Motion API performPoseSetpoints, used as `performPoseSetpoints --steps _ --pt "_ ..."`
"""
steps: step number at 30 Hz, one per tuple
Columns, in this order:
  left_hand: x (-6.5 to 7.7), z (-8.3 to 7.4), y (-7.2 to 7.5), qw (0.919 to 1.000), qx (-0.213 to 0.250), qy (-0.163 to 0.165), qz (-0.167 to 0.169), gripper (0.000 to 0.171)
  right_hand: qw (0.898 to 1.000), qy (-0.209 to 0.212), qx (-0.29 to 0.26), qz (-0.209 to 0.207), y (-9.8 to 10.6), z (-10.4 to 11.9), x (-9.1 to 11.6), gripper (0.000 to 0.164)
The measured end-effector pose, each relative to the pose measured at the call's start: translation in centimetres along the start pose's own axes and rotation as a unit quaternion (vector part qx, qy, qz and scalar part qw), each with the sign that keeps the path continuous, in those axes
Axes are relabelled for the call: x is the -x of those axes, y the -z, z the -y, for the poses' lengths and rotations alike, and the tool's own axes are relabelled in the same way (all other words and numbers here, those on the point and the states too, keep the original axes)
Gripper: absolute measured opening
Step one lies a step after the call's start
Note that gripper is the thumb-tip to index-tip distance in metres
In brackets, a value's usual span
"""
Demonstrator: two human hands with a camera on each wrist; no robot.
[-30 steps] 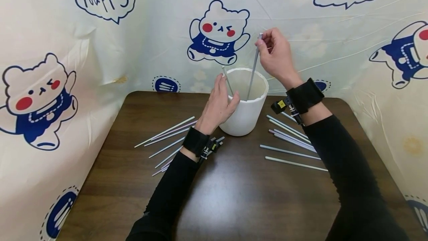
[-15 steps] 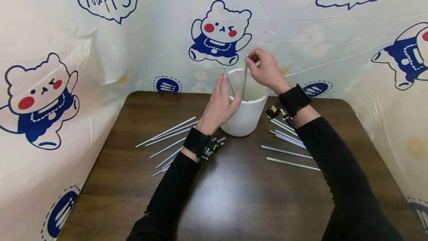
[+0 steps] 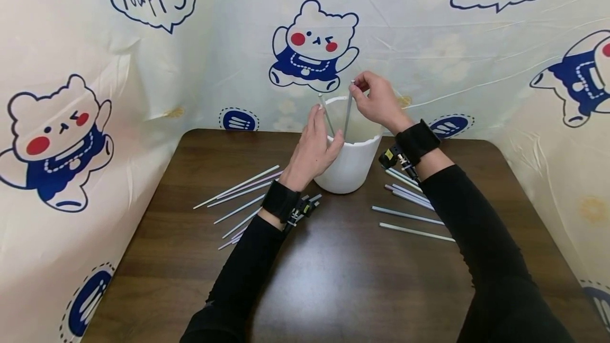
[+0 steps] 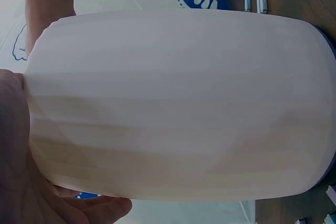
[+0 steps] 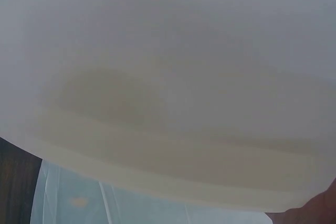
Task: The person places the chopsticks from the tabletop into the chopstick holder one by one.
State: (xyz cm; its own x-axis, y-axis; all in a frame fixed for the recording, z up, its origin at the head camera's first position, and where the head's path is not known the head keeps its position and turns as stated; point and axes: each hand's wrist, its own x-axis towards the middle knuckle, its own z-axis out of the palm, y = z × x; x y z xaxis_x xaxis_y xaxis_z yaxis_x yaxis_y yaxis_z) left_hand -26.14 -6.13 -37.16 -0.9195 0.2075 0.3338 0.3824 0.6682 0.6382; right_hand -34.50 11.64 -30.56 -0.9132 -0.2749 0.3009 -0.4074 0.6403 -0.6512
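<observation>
A white round pot stands upright on the brown table. My left hand lies with fairly straight fingers against its left side, thumb near the front rim; in the left wrist view that hand touches the pot's wall. Between thumb and fingers, my right hand pinches the top of a thin grey stick, whose lower part goes down inside the pot. A pale greenish stick leans at the left rim beside my left fingertips. The pot's wall fills most of the right wrist view.
Several thin pastel sticks lie fanned out on the table at the left. More sticks lie at the right, partly under my right forearm. Behind the table hangs a printed sheet.
My right hand has come down and left with the grey stick, which now stands steeper and nearer the left hand. Over the last half second it sinks very slightly. The left hand stays put.
</observation>
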Motion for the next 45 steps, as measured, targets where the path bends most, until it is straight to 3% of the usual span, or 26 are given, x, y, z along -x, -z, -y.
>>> performPoseSetpoints --steps 8,13,17,22,25,29,34,39,42,45 --pt "0.0 0.0 0.1 1.0000 0.005 0.000 0.001 0.074 1.000 0.009 -0.008 -0.011 0.3 -0.3 0.0 0.031" --pt "0.1 0.0 0.1 1.0000 0.003 -0.004 -0.005 0.073 0.998 0.006 -0.021 -0.051 1.4 -1.4 0.3 0.039" --pt "0.1 -0.1 0.1 0.9999 0.004 -0.007 -0.010 0.073 0.996 -0.016 -0.019 -0.082 2.6 -3.6 0.7 0.039" --pt "0.2 -0.1 0.1 0.9999 0.009 -0.004 -0.005 0.073 0.995 -0.057 0.008 -0.078 3.6 -7.4 1.7 0.032" --pt "0.2 -0.1 0.1 0.9999 0.010 -0.005 -0.005 0.073 0.996 -0.069 0.042 -0.046 3.9 -9.8 2.6 0.027" --pt "0.2 -0.1 0.1 0.9999 0.011 -0.005 -0.007 0.073 0.990 -0.091 0.100 0.031 4.0 -12.6 3.9 0.024" --pt "0.3 -0.2 0.1 0.9999 0.015 -0.005 -0.005 0.074 0.970 -0.142 0.148 0.131 3.6 -15.5 5.5 0.021" --pt "0.2 -0.2 0.1 0.9999 0.013 -0.003 -0.006 0.074 0.945 -0.194 0.165 0.205 3.3 -17.1 6.9 0.023" --pt "0.2 -0.2 0.1 0.9999 0.013 -0.003 -0.007 0.073 0.933 -0.225 0.158 0.230 3.2 -17.9 7.6 0.022" --pt "0.2 -0.1 0.1 0.9998 0.015 -0.005 -0.009 0.073 0.929 -0.235 0.150 0.243 3.1 -18.5 8.1 0.019"
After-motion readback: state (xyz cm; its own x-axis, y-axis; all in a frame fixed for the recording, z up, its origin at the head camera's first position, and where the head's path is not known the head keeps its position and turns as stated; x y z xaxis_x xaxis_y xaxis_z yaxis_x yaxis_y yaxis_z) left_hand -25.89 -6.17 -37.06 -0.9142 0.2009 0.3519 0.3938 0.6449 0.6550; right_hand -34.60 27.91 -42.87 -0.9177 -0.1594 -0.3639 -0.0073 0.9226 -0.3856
